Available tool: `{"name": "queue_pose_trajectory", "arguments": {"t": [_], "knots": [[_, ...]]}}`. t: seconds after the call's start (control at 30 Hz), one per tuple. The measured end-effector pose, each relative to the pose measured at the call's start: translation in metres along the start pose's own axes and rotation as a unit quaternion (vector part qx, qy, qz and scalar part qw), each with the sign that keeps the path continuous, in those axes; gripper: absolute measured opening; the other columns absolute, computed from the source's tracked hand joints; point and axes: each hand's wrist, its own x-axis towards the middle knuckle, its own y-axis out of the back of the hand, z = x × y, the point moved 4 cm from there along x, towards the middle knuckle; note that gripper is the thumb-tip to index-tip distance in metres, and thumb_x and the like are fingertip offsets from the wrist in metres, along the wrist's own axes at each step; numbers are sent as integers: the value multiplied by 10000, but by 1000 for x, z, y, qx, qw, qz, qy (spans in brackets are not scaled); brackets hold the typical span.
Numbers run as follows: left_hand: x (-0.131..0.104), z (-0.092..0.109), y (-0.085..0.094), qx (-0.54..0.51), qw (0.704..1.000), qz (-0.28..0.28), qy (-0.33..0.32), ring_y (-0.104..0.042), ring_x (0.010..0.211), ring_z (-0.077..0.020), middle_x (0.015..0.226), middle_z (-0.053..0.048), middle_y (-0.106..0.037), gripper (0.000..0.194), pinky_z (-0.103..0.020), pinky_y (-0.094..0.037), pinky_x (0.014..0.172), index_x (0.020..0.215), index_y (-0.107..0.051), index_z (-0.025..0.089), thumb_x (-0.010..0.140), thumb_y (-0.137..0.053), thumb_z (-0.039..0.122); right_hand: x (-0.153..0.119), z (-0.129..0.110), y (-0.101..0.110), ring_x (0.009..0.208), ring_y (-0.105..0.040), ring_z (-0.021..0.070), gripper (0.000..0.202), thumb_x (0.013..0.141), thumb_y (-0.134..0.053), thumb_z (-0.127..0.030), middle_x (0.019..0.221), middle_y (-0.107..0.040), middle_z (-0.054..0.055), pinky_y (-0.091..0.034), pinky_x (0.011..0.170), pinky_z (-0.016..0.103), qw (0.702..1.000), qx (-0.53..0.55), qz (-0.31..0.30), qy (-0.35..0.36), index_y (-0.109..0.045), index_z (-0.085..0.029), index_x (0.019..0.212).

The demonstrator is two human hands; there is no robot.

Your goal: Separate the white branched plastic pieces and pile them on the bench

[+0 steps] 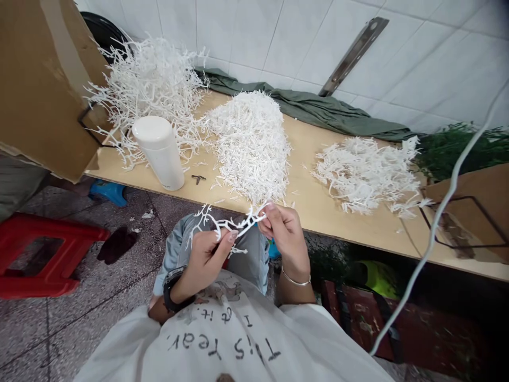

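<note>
White branched sprig: held between both hands over the lap, at the near edge of the surface. Left hand: grip closed on the sprig, thumb uppermost. Right hand: grip pinching its other end. Beyond, on the surface: heap of short white pieces; white bottle to its left; looser white clump to its right.

A white tiled wall backs the wooden table; a red stool stands on speckled floor.
</note>
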Motion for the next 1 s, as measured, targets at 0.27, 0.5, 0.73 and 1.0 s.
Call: {"name": "queue_pose_trajectory", "arguments": {"t": [0.27, 0.5, 0.73, 1.0], "knots": [[-24, 0, 35, -68, 986, 143, 42, -188, 454, -63, 517, 39, -217, 394, -265, -151, 444, 589, -332, 159, 947, -483, 230, 29, -44, 141, 454, -205, 64, 311, 840, -572, -340, 554, -250, -72, -211, 460, 228, 870, 29, 401, 286, -384, -206, 632], [-4, -16, 19, -72, 984, 135, 89, -233, 496, -74, 550, 32, -253, 409, -259, -185, 469, 613, -330, 167, 935, -511, 343, 79, -16, 67, 1179, -499, 253, 327, 803, -619, -416, 1182, -579, 111, -397, 985, 453, 888, -417, 96, 170, -576, -180, 1026], [8, -14, 15, 11, 988, 129, 78, -281, 491, -70, 538, 34, -317, 391, -241, -225, 478, 620, -358, 164, 959, -457, 332, 12, -7, 0, 645, -605, 115, 598, 940, -264, -627, 704, -649, 36, -473, 653, 264, 978, -106, -181, -20, -637, -166, 868], [-1, 1, 7, 53, 998, 24, 21, -220, 471, -50, 535, 45, -230, 356, -226, -185, 457, 628, -292, 162, 933, -474, 176, 5, 10, -4, 338, -335, 36, 462, 921, -511, -444, 391, -379, -74, -294, 406, 184, 973, 102, -175, -110, -431, -169, 559]]}}
